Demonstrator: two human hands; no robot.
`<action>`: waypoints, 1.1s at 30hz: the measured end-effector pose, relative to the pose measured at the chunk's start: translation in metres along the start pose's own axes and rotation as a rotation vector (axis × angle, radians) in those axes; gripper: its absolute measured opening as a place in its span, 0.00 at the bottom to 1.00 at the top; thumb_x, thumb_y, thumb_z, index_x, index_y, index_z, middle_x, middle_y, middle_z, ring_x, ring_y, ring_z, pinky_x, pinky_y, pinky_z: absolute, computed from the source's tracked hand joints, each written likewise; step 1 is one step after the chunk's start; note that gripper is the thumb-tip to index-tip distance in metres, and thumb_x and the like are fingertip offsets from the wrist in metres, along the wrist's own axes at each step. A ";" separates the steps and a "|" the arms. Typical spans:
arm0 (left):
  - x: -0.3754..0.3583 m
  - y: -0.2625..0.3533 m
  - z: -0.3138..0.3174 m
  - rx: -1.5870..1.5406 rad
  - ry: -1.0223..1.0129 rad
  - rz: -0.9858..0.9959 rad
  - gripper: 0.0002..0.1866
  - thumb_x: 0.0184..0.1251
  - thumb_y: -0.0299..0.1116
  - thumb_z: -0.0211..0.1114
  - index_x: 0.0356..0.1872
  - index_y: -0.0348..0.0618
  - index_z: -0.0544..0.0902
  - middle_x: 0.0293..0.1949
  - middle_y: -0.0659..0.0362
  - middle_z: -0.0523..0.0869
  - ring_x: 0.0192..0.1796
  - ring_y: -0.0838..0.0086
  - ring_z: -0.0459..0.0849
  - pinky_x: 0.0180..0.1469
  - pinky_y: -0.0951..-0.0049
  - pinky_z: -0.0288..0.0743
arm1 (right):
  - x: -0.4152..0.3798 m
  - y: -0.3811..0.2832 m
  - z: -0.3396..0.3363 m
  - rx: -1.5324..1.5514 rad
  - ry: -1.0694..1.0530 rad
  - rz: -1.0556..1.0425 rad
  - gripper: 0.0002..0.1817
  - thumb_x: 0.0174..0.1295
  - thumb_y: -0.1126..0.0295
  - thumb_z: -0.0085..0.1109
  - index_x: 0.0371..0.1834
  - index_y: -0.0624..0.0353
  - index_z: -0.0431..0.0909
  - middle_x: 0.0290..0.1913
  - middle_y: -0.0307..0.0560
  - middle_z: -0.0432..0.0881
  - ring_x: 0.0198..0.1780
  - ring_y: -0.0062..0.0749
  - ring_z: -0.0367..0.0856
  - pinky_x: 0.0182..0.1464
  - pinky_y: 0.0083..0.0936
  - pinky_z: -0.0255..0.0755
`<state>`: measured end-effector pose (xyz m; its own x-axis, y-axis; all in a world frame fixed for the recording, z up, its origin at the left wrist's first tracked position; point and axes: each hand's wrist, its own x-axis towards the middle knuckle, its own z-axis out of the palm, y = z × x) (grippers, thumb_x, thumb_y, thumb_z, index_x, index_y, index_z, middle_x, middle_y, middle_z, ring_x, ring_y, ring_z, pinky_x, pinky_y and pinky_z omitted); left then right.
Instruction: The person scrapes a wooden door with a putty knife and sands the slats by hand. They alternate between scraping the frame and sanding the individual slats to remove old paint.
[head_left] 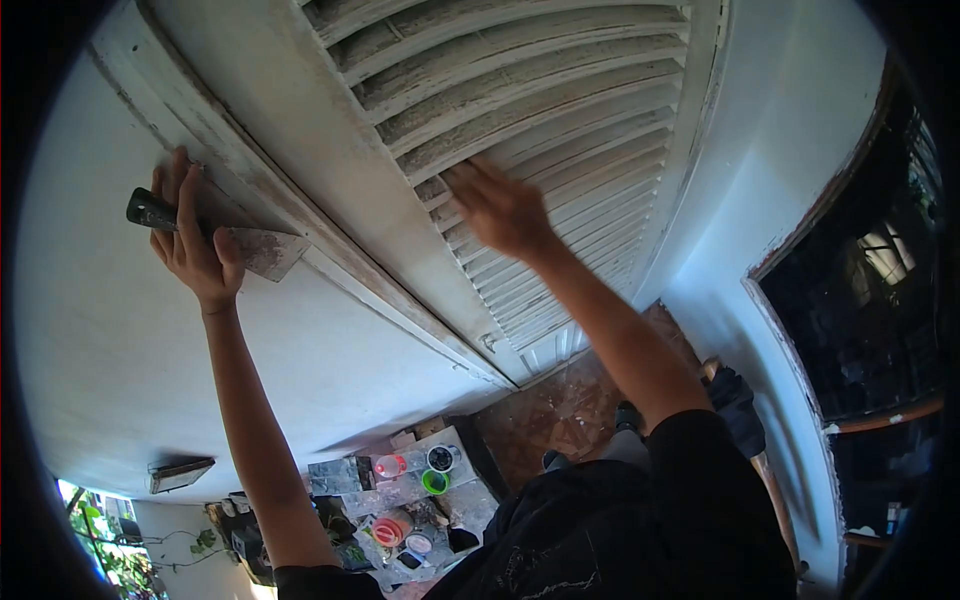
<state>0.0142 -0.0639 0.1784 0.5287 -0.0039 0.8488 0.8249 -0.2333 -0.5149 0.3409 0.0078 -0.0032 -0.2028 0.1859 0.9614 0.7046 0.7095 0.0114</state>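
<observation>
My left hand point(200, 245) is raised against the white wall beside the door frame point(270, 185). A putty knife point(270, 252) is gripped in it, the dark handle poking out between the fingers and the wide stained blade pointing right. Higher up, my right hand point(503, 212) reaches to the left ends of the slats on a louvered door point(560, 90). Its fingers are smeared by motion and partly hidden, so I cannot make out whether anything is in them. The white paint on the slats looks worn, with grey and brown patches.
Below, a cluttered table point(470, 500) carries several containers, among them a green-rimmed cup point(436, 482) and a red-lidded jar point(387, 530). A door latch point(488, 342) sticks out low on the door. To the right stands a dark glass window point(850, 280). Brown tiles point(560, 410) cover the floor.
</observation>
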 end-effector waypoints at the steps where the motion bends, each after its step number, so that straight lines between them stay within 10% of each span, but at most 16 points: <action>1: 0.000 0.000 0.000 0.000 -0.006 -0.004 0.32 0.79 0.55 0.35 0.67 0.46 0.77 0.70 0.57 0.78 0.76 0.57 0.70 0.68 0.61 0.60 | -0.006 0.021 -0.002 -0.049 0.008 -0.015 0.07 0.61 0.67 0.66 0.42 0.50 0.84 0.45 0.39 0.86 0.51 0.37 0.87 0.34 0.30 0.85; 8: 0.000 0.002 0.002 0.011 0.005 -0.001 0.32 0.79 0.55 0.36 0.66 0.45 0.78 0.68 0.56 0.80 0.75 0.54 0.70 0.69 0.59 0.61 | -0.013 0.036 0.001 -0.245 0.001 0.328 0.10 0.66 0.69 0.60 0.48 0.57 0.83 0.51 0.46 0.85 0.59 0.39 0.83 0.35 0.31 0.87; 13: 0.001 -0.001 0.000 -0.026 -0.010 0.039 0.34 0.80 0.56 0.35 0.67 0.42 0.76 0.68 0.53 0.79 0.73 0.49 0.71 0.71 0.53 0.61 | -0.001 0.005 -0.013 -0.022 -0.101 -0.035 0.14 0.63 0.71 0.63 0.52 0.51 0.84 0.51 0.40 0.86 0.59 0.37 0.84 0.37 0.33 0.88; 20: 0.002 0.001 0.000 0.012 -0.020 0.039 0.34 0.80 0.56 0.33 0.68 0.42 0.75 0.69 0.53 0.79 0.74 0.49 0.71 0.70 0.55 0.61 | -0.017 0.007 0.004 -0.096 0.108 0.261 0.14 0.62 0.70 0.64 0.51 0.54 0.84 0.58 0.40 0.84 0.66 0.38 0.79 0.33 0.30 0.89; 23: 0.003 0.002 0.001 -0.005 -0.016 0.056 0.34 0.80 0.56 0.32 0.68 0.42 0.74 0.69 0.54 0.79 0.74 0.49 0.71 0.68 0.56 0.62 | -0.017 -0.010 0.000 -0.051 -0.071 -0.028 0.18 0.63 0.72 0.62 0.57 0.51 0.82 0.63 0.41 0.81 0.64 0.37 0.81 0.28 0.22 0.87; 29: 0.003 0.002 0.001 0.029 0.002 0.066 0.33 0.80 0.53 0.34 0.68 0.40 0.74 0.68 0.53 0.79 0.73 0.50 0.72 0.67 0.57 0.62 | -0.010 0.028 -0.031 -0.255 0.064 0.284 0.12 0.64 0.70 0.61 0.51 0.54 0.84 0.58 0.42 0.84 0.67 0.39 0.79 0.42 0.30 0.88; 33: 0.005 0.004 0.002 0.020 0.000 0.071 0.33 0.81 0.53 0.34 0.68 0.40 0.74 0.68 0.53 0.79 0.73 0.50 0.72 0.67 0.59 0.62 | -0.005 -0.028 -0.004 -0.043 -0.014 0.070 0.14 0.59 0.73 0.63 0.49 0.55 0.84 0.55 0.41 0.86 0.62 0.38 0.83 0.37 0.27 0.88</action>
<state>0.0203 -0.0625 0.1800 0.5862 -0.0195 0.8099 0.7890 -0.2130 -0.5762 0.3255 -0.0157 -0.0075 -0.1614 0.2437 0.9563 0.7458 0.6648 -0.0435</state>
